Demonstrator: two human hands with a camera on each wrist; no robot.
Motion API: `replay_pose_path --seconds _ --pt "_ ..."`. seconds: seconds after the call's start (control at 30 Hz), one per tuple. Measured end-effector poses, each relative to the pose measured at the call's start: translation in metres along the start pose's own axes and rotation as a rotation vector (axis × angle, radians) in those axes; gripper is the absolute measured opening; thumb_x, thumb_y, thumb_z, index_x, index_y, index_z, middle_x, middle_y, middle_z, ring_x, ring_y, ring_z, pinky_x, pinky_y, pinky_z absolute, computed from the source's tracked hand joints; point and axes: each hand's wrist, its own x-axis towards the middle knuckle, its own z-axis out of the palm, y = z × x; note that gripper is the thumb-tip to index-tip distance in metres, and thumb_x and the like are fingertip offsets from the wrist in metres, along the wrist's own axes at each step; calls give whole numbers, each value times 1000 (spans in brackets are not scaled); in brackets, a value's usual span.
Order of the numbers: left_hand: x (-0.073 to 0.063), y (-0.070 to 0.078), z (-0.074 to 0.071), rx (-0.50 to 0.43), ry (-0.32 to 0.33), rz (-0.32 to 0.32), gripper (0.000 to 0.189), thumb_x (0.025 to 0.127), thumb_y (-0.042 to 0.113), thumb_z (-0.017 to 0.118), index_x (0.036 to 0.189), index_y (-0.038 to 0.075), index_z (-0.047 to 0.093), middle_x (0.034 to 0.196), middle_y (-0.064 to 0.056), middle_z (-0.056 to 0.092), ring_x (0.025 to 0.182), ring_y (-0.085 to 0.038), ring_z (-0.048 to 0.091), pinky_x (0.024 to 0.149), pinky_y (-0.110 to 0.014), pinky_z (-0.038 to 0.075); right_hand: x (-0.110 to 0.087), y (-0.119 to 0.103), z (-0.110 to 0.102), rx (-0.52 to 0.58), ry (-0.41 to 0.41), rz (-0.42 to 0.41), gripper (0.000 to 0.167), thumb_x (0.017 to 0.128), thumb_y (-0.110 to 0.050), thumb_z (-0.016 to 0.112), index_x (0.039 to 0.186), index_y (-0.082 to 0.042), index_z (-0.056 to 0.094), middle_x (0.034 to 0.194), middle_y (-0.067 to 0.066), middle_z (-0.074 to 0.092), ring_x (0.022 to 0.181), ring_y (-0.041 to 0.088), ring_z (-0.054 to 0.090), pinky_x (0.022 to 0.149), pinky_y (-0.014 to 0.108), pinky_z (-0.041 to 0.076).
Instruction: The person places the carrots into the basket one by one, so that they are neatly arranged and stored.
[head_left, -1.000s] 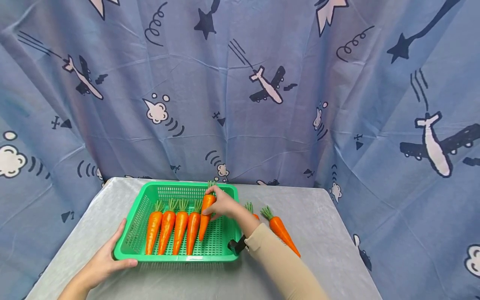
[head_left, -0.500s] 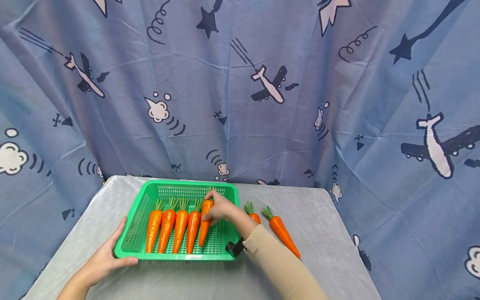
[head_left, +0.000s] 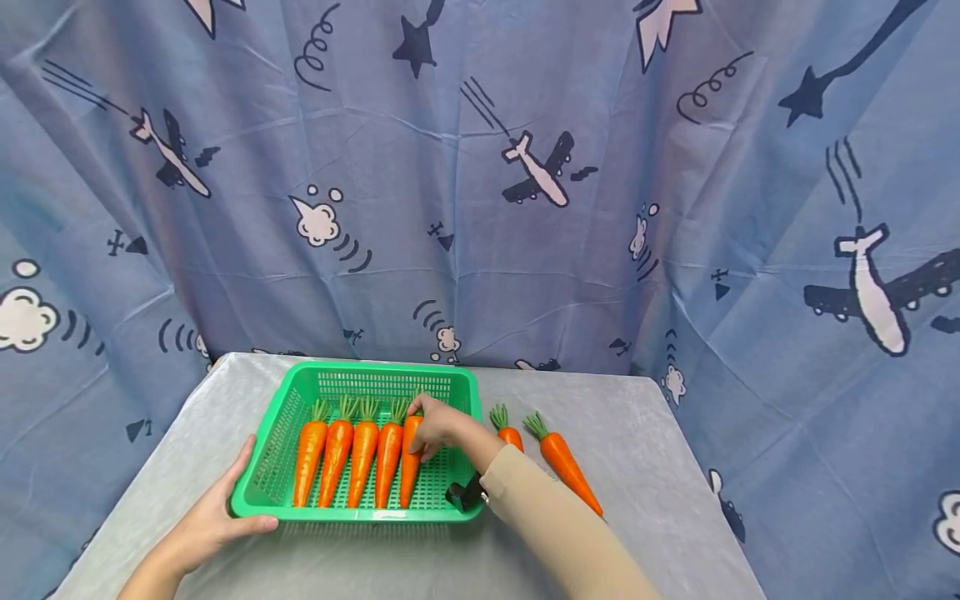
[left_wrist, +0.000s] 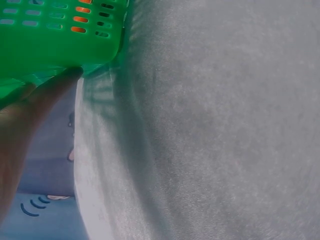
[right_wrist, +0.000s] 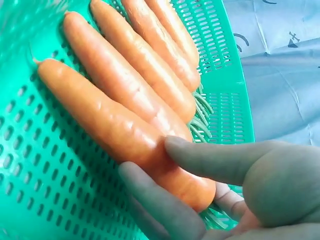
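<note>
A green plastic basket (head_left: 352, 514) stands on the table with several orange carrots in a row inside, green tops toward the far side. My right hand (head_left: 441, 423) pinches the rightmost carrot (head_left: 409, 475) near its top between thumb and fingers. In the right wrist view this carrot (right_wrist: 112, 117) lies beside its neighbour (right_wrist: 125, 82), along the perforated floor. At the basket's near left corner my left hand (head_left: 213, 517) rests with thumb and fingers extended, the thumb along the front and the fingers along the left side. A left finger (left_wrist: 57, 87) touches the basket wall in the left wrist view.
Two more carrots lie on the grey-covered table right of the basket: one (head_left: 567, 467) in view, another (head_left: 510, 435) partly hidden behind the right sleeve (head_left: 555, 525). A blue patterned curtain (head_left: 480, 208) hangs behind and around the table.
My right hand has lowered its carrot toward the near side, down into line beside the others in the basket. The left hand stays at the basket corner.
</note>
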Motion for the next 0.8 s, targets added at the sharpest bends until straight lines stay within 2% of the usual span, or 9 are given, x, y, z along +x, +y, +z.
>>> replay_pose_path --seconds 0.27,0.33,0.43,0.6,0.8 --pt "1 -1 0 47 20 3 119 80 -3 81 163 10 -3 161 -37 3 120 16 41 91 -3 35 5 9 -2 34 -68 42 54 80 24 67 121 -3 45 94 24 56 63 34 65 75 51 60" --pt "1 -1 -1 39 19 4 119 80 -3 80 163 11 -3 161 -37 3 119 15 42 91 -3 36 7 11 -2 43 -74 46 53 81 24 67 122 -3 45 94 25 57 67 36 66 76 51 59" --pt "1 -1 -1 43 25 12 120 79 -4 81 163 13 -2 161 -38 3 119 15 42 91 -3 35 7 10 -2 4 -76 35 50 82 21 68 121 -3 48 93 24 59 72 38 67 75 52 59" --pt "1 -3 1 46 27 27 119 78 -5 81 163 8 -2 160 -39 3 118 14 44 91 -4 36 4 4 -1 -93 -63 36 46 81 18 73 117 -4 54 92 22 59 79 40 67 73 54 59" --pt "0 -2 0 13 19 16 119 79 -6 80 163 8 -3 161 -38 0 117 13 45 90 -5 39 -1 -7 -7 -155 -32 38 50 80 14 77 121 -6 57 112 22 54 83 37 66 72 54 59"
